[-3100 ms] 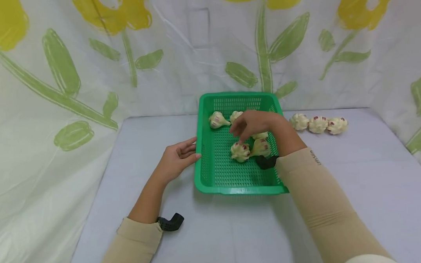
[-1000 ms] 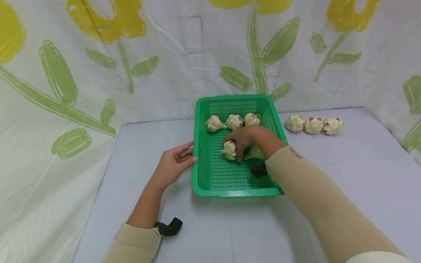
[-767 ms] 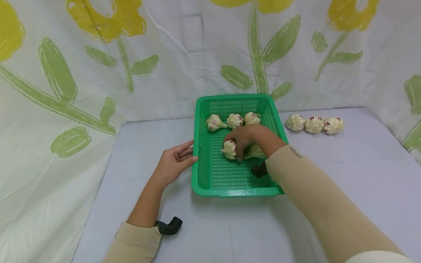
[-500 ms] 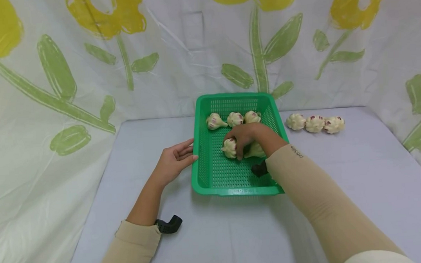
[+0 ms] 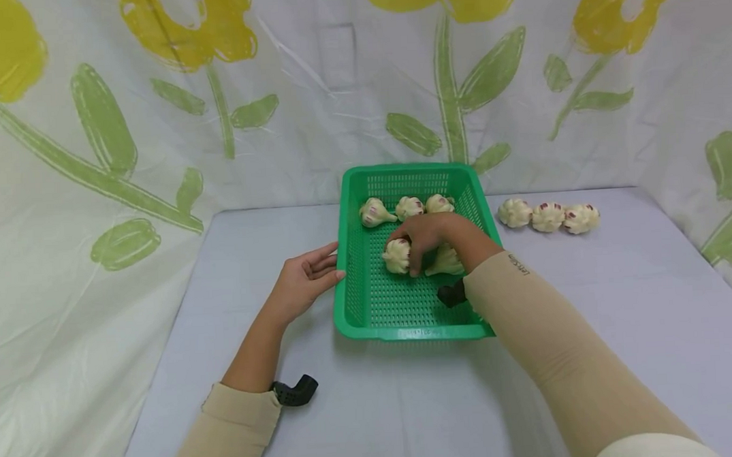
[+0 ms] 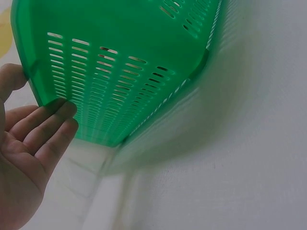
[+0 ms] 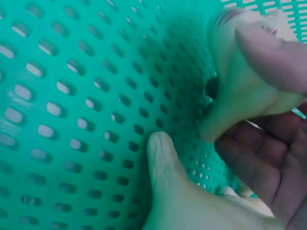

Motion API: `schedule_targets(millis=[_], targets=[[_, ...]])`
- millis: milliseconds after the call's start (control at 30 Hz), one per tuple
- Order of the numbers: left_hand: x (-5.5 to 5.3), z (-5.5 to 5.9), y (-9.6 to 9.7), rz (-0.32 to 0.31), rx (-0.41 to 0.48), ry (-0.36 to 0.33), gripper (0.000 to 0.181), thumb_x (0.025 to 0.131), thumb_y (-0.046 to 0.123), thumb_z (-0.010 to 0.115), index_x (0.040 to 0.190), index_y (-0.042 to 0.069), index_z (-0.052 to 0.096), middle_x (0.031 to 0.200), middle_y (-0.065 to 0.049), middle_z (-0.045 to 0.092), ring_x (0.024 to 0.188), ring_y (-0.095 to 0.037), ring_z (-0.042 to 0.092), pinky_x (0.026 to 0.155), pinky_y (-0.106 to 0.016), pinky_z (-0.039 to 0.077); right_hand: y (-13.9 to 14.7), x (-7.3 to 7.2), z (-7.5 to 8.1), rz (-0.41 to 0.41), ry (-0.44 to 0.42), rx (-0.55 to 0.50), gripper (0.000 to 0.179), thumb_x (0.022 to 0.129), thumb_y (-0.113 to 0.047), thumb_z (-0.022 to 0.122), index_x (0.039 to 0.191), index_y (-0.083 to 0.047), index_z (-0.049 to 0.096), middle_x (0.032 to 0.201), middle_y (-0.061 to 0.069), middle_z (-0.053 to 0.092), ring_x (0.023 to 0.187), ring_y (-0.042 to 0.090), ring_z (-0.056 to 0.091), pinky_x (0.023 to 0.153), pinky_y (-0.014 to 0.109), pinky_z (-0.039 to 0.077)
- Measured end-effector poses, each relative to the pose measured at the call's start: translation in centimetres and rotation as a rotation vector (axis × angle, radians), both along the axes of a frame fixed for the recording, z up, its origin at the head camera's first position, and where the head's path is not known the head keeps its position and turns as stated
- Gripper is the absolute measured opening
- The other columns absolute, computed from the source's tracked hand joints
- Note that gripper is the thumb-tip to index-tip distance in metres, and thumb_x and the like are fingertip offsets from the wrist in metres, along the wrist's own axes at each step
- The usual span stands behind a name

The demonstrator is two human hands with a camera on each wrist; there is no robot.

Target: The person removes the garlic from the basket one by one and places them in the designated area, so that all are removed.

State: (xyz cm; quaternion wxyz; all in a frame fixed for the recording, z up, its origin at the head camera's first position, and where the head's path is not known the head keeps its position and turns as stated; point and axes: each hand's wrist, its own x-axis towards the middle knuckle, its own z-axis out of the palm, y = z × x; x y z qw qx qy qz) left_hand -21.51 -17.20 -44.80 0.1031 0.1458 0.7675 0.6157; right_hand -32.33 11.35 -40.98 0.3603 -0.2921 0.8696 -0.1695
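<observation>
A green plastic basket (image 5: 407,333) with slotted walls stands on the table, several garlic bulbs inside. With curled fingers and thumb, my right hand (image 5: 426,238) grips a garlic bulb (image 5: 396,256) near the basket's middle. In the right wrist view this held bulb (image 7: 235,72) has its stem tilted toward the basket floor. Another garlic bulb (image 5: 444,260) lies just beside it, partly under my right hand. On the basket's left side, my left hand (image 5: 303,280) touches the rim with its thumb; its fairly straight fingers (image 6: 50,124) rest against the outer wall.
Three garlic bulbs (image 5: 410,207) line the basket's back end. Another row of three garlic bulbs (image 5: 547,216) lies on the table (image 5: 590,300) to the right. A flower-patterned sheet (image 5: 312,122) hangs behind the table's back edge.
My right hand, earlier hovering over the bulbs, has come down and taken hold of one, which has shifted slightly left. My left hand stays at the basket's left rim.
</observation>
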Motion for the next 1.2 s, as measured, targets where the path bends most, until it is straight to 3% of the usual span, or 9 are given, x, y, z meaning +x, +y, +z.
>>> schedule_targets(millis=[267, 500, 733, 900, 1200], targets=[[-0.11, -0.06, 0.0, 0.0, 0.005, -0.003, 0.062, 0.091, 0.022, 0.073, 0.146, 0.01, 0.047, 0.135, -0.016, 0.061, 0.12, -0.025, 0.063, 0.093, -0.027, 0.055, 0.13, 0.07, -0.02, -0.036, -0.042, -0.096, 0.078, 0.07, -0.023, 0.089, 0.14, -0.028, 0.055, 0.138, 0.0, 0.057, 0.122, 0.019, 0.054, 0.101, 0.038, 0.049], [-0.23, -0.28, -0.07, -0.019, 0.037, -0.004, 0.063, 0.091, 0.02, 0.072, 0.146, 0.006, 0.046, 0.135, -0.019, 0.06, 0.12, -0.027, 0.063, 0.093, -0.027, 0.055, 0.1, 0.24, 0.35, -0.095, -0.144, -0.206, 0.081, 0.072, -0.024, 0.087, 0.144, -0.023, 0.051, 0.134, 0.0, 0.057, 0.118, 0.019, 0.055, 0.098, 0.038, 0.051], [-0.1, -0.29, -0.27, -0.015, 0.039, -0.009, 0.063, 0.091, 0.019, 0.072, 0.147, 0.007, 0.046, 0.135, -0.019, 0.06, 0.12, -0.027, 0.063, 0.093, -0.027, 0.055, 0.03, 0.09, 0.45, -0.126, -0.09, -0.235, 0.082, 0.076, -0.036, 0.085, 0.147, -0.024, 0.046, 0.133, -0.001, 0.058, 0.118, 0.018, 0.056, 0.099, 0.038, 0.05], [0.02, -0.2, -0.33, -0.011, 0.022, -0.006, 0.062, 0.091, 0.021, 0.072, 0.147, 0.008, 0.046, 0.135, -0.018, 0.06, 0.12, -0.027, 0.063, 0.093, -0.028, 0.055, 0.15, 0.01, 0.41, -0.195, -0.075, -0.33, 0.084, 0.081, -0.035, 0.081, 0.151, -0.017, 0.039, 0.14, 0.002, 0.052, 0.124, 0.019, 0.053, 0.104, 0.04, 0.047], [0.05, -0.28, -0.17, -0.02, 0.04, -0.012, 0.062, 0.092, 0.02, 0.071, 0.147, 0.006, 0.045, 0.135, -0.018, 0.06, 0.121, -0.028, 0.062, 0.093, -0.028, 0.055, 0.4, 0.19, 0.67, -0.322, -0.161, -0.509, 0.085, 0.084, -0.024, 0.079, 0.154, -0.015, 0.031, 0.146, 0.008, 0.046, 0.129, 0.023, 0.05, 0.107, 0.044, 0.045]])
